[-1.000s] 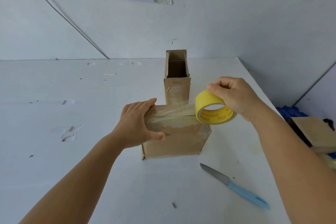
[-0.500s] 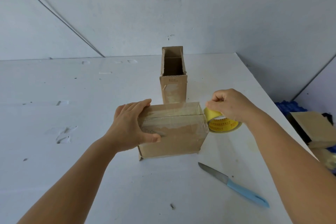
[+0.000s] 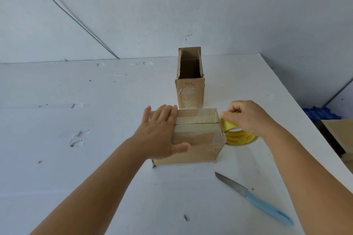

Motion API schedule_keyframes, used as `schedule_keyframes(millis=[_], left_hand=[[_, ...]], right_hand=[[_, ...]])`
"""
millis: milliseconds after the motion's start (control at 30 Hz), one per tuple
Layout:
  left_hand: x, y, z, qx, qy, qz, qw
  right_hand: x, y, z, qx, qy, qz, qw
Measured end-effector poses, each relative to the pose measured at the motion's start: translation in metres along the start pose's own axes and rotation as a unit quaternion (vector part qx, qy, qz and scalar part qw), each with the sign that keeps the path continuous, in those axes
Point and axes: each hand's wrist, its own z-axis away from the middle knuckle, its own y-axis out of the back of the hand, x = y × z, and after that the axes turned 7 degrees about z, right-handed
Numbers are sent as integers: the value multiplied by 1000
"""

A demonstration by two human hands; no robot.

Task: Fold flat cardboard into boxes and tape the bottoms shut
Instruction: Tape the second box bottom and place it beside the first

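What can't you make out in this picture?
Head view, the only one:
- The box's left end: left hand covers it.
- Tape roll: partly behind the box and right hand.
- Print on the far box: too small.
- Cardboard at right: cut off by the frame edge.

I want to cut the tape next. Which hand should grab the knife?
Probably the right hand: the knife lies on its side of the table, and the left hand is holding the box. It must first let go of the roll.
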Motion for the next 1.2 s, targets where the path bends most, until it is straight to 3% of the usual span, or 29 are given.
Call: schedule_keyframes(millis=[267, 500, 633, 767, 833, 933, 1033, 1200], left_hand=[[76, -1, -49, -20, -95, -41, 994], [57, 9, -29, 29, -99, -27, 994], [26, 5, 3, 36, -47, 8, 998], [15, 1, 12, 45, -33, 28, 998], [15, 0, 11, 44, -33, 35, 998], [16, -2, 11, 41, -32, 36, 998], [16, -1, 10, 38, -30, 39, 998], [17, -1, 6, 14, -28, 42, 999]], right_hand=[[-4, -6, 3, -5, 22, 27, 999], [-8, -8, 12, -54, 68, -16, 996], [-1, -23, 18, -146, 35, -150, 977], [1, -45, 19, -192, 20, -370, 909], [4, -49, 18, -194, 13, -413, 890], [8, -43, 17, -199, 28, -351, 915], [13, -32, 13, -170, 26, -136, 976], [7, -29, 12, -145, -6, 22, 989]])
